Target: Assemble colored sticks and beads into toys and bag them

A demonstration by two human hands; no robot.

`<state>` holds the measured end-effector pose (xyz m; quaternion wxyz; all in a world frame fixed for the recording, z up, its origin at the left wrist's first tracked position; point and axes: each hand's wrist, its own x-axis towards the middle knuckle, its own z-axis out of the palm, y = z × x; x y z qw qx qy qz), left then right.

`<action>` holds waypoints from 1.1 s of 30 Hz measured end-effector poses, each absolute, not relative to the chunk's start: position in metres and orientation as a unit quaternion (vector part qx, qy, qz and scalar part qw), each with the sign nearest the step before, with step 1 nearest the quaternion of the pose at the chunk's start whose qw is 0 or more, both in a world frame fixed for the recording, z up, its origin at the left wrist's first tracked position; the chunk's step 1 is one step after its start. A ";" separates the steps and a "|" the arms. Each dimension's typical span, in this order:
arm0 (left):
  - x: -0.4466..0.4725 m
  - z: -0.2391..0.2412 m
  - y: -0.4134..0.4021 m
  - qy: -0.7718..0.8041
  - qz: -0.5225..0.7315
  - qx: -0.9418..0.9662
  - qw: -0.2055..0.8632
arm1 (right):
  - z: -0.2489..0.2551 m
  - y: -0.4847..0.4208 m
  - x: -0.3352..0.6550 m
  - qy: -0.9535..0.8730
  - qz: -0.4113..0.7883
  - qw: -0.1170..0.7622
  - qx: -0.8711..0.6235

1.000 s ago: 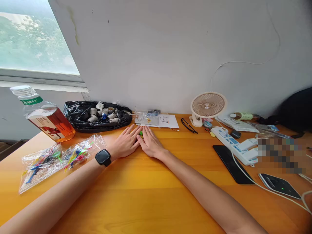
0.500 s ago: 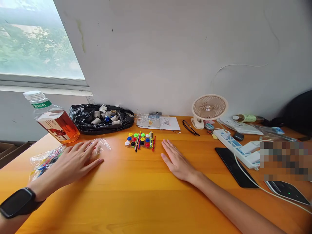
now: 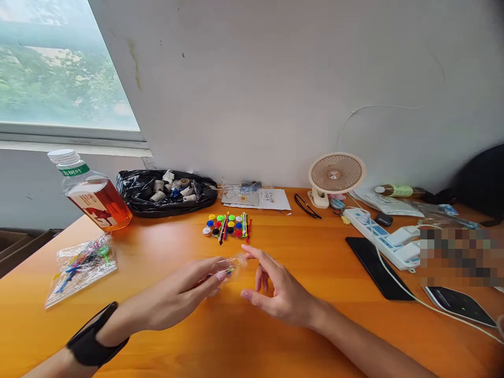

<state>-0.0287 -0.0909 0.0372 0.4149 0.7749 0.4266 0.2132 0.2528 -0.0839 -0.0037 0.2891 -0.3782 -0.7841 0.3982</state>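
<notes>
My left hand (image 3: 177, 296) holds a small clear plastic bag (image 3: 227, 266) of coloured sticks just above the orange table (image 3: 252, 346). Its fingers are closed on the bag's near end. My right hand (image 3: 281, 291) meets it from the right, and its thumb and forefinger pinch the bag's far corner. A black smartwatch (image 3: 94, 338) is on my left wrist. Beyond the hands, a cluster of coloured round caps and thin sticks (image 3: 227, 226) lies on the table.
A second clear bag of coloured pieces (image 3: 82, 265) lies at the left. Behind stand a bottle of amber drink (image 3: 96, 197), a black bag of small rolls (image 3: 167, 191), papers (image 3: 258, 198), glasses (image 3: 306, 205) and a small fan (image 3: 336, 176). A power strip (image 3: 381, 236), a dark phone (image 3: 374, 265) and cables are on the right.
My hands parted from the coloured pieces. My left hand reached to the bags at the left and brought one to the middle, where my right hand has taken hold of its corner.
</notes>
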 end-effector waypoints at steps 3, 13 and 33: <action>0.005 0.058 -0.075 0.367 0.198 0.702 0.578 | -0.004 -0.079 0.251 -0.699 0.505 0.323 -0.390; 0.037 0.017 -0.018 0.414 0.382 0.502 0.656 | -0.025 -0.022 0.304 -0.523 0.516 0.453 -0.506; 0.095 0.066 0.035 0.375 0.387 0.792 0.287 | -0.029 0.001 0.325 -0.499 0.497 0.541 -0.460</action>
